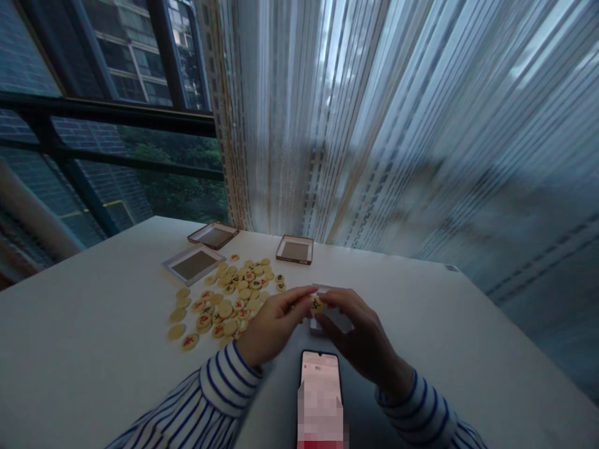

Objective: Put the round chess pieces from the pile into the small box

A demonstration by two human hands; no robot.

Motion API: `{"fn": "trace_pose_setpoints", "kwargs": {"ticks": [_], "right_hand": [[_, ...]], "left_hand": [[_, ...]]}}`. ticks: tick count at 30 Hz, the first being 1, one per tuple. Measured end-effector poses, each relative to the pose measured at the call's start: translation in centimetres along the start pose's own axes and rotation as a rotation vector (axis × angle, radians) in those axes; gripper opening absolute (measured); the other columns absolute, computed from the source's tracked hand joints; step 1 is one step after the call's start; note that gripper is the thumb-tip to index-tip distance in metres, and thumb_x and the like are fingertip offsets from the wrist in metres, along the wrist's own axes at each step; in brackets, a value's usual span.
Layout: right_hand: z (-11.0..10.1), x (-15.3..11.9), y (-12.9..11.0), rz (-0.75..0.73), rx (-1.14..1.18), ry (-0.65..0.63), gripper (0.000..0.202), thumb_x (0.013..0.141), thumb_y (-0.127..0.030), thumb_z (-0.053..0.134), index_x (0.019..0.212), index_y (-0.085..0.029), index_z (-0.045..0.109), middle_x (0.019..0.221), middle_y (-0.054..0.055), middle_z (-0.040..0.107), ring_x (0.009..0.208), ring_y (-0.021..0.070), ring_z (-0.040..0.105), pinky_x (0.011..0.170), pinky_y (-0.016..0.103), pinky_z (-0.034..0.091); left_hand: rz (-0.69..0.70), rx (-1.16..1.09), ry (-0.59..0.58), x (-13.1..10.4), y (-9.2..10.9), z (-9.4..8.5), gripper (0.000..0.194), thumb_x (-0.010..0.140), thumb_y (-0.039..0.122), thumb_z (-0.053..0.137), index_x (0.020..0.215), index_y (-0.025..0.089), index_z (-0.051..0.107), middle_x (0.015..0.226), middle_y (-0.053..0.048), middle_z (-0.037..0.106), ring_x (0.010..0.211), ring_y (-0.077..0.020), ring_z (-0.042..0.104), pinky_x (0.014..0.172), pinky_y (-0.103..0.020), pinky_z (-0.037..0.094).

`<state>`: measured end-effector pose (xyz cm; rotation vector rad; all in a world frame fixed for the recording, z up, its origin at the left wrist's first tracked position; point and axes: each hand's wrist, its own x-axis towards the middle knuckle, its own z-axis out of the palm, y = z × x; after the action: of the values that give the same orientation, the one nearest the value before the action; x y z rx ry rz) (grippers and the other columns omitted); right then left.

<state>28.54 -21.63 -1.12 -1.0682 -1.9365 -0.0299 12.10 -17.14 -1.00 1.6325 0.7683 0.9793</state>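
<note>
Between the fingertips of both hands is a round Chinese chess piece (317,304), its face with a dark character turned toward me. My left hand (274,321) pinches it from the left, thumb and fingers closed. My right hand (360,330) closes on it from the right with thumb and fingers. Under the hands lies a shallow open box (344,322), partly hidden by them. Left of my left hand spreads a loose heap of Chinese chess pieces (225,308), some showing red or dark characters, others blank faces.
A smartphone (321,380) with a lit screen lies just in front of me. Farther back are a light tray (171,269) and two brown-rimmed box parts, one at left (191,237) and one at centre (294,259). Behind the white table (449,349) hangs a string curtain (374,125).
</note>
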Motion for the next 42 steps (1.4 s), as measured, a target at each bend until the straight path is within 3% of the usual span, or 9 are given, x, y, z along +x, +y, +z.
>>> {"fn": "trace_pose_setpoints", "kwargs": {"ticks": [4, 8, 17, 23, 26, 29, 32, 38, 42], "right_hand": [[-1.4, -1.2, 0.9, 0.058, -0.031, 0.022, 0.022, 0.082, -0.020, 0.056, 0.104, -0.021, 0.055, 0.091, 0.006, 0.063, 0.084, 0.0175, 0.059, 0.069, 0.033, 0.051], [-1.9, -2.5, 2.0, 0.082, -0.013, 0.022, 0.024, 0.082, -0.020, 0.057, 0.105, -0.021, 0.055, 0.087, 0.005, 0.062, 0.081, 0.0162, 0.059, 0.068, 0.032, 0.052], [-1.5, -4.1, 3.1, 0.087, -0.010, -0.066, 0.025, 0.082, -0.020, 0.056, 0.107, -0.021, 0.055, 0.092, 0.006, 0.064, 0.085, 0.0169, 0.059, 0.072, 0.035, 0.052], [-2.9, -5.1, 6.2, 0.376, -0.042, 0.068, 0.018, 0.080, -0.027, 0.059, 0.096, -0.020, 0.059, 0.096, 0.008, 0.065, 0.088, 0.0195, 0.061, 0.074, 0.038, 0.054], [-2.8, -5.8, 7.4, 0.578, 0.025, 0.028, 0.021, 0.079, -0.034, 0.059, 0.092, -0.018, 0.062, 0.105, 0.011, 0.064, 0.089, 0.0200, 0.064, 0.069, 0.035, 0.058], [-2.4, -6.0, 7.5, 0.683, 0.117, -0.029, 0.024, 0.079, -0.035, 0.057, 0.093, -0.016, 0.063, 0.097, 0.010, 0.068, 0.082, 0.0184, 0.067, 0.067, 0.032, 0.059], [-1.9, -5.9, 6.9, 0.681, 0.134, -0.064, 0.025, 0.078, -0.034, 0.058, 0.093, -0.015, 0.063, 0.086, 0.008, 0.069, 0.076, 0.0178, 0.068, 0.064, 0.031, 0.060], [-1.7, -6.1, 6.2, 0.669, 0.113, -0.135, 0.023, 0.081, -0.032, 0.055, 0.095, -0.015, 0.062, 0.083, 0.007, 0.069, 0.068, 0.0158, 0.067, 0.058, 0.027, 0.058], [-2.0, -6.0, 6.1, 0.536, 0.032, -0.206, 0.019, 0.080, -0.029, 0.056, 0.094, -0.017, 0.062, 0.089, 0.008, 0.067, 0.076, 0.0165, 0.065, 0.061, 0.028, 0.056]], "left_hand": [[-0.020, -0.165, -0.078, 1.1, -0.2, 2.1, 0.025, 0.076, 0.031, 0.061, 0.093, 0.013, 0.063, 0.076, -0.005, 0.069, 0.070, -0.0153, 0.062, 0.065, -0.027, 0.050], [-0.028, -0.165, -0.103, 1.5, -1.0, 3.3, 0.020, 0.075, 0.030, 0.062, 0.086, 0.014, 0.065, 0.080, -0.006, 0.070, 0.077, -0.0171, 0.064, 0.072, -0.029, 0.050], [0.000, 0.099, -0.088, 1.1, -2.8, 3.4, 0.020, 0.078, 0.030, 0.056, 0.085, 0.016, 0.068, 0.079, -0.005, 0.071, 0.071, -0.0162, 0.064, 0.066, -0.027, 0.050], [0.060, 0.527, 0.025, 1.0, -3.5, 2.0, 0.023, 0.082, 0.028, 0.049, 0.090, 0.017, 0.067, 0.083, -0.007, 0.071, 0.070, -0.0169, 0.064, 0.064, -0.029, 0.051], [0.081, 0.594, 0.014, 0.9, -4.4, 1.7, 0.027, 0.082, 0.025, 0.046, 0.096, 0.014, 0.066, 0.096, -0.011, 0.070, 0.086, -0.0201, 0.065, 0.076, -0.034, 0.052], [0.033, 0.596, -0.001, 0.8, -5.2, 1.6, 0.035, 0.082, 0.029, 0.045, 0.106, 0.011, 0.064, 0.113, -0.015, 0.065, 0.106, -0.0236, 0.059, 0.089, -0.039, 0.048], [-0.031, 0.547, -0.039, 0.8, -5.4, 1.6, 0.037, 0.083, 0.030, 0.044, 0.111, 0.012, 0.061, 0.114, -0.013, 0.065, 0.107, -0.0234, 0.059, 0.091, -0.041, 0.047], [-0.161, 0.467, 0.009, 0.8, -4.9, 1.4, 0.040, 0.080, 0.029, 0.047, 0.114, 0.011, 0.057, 0.103, -0.013, 0.069, 0.083, -0.0214, 0.067, 0.073, -0.036, 0.055], [-0.156, 0.565, 0.015, 0.8, -5.3, 1.4, 0.039, 0.079, 0.029, 0.047, 0.112, 0.012, 0.058, 0.097, -0.011, 0.069, 0.078, -0.0212, 0.067, 0.073, -0.036, 0.053]]}}
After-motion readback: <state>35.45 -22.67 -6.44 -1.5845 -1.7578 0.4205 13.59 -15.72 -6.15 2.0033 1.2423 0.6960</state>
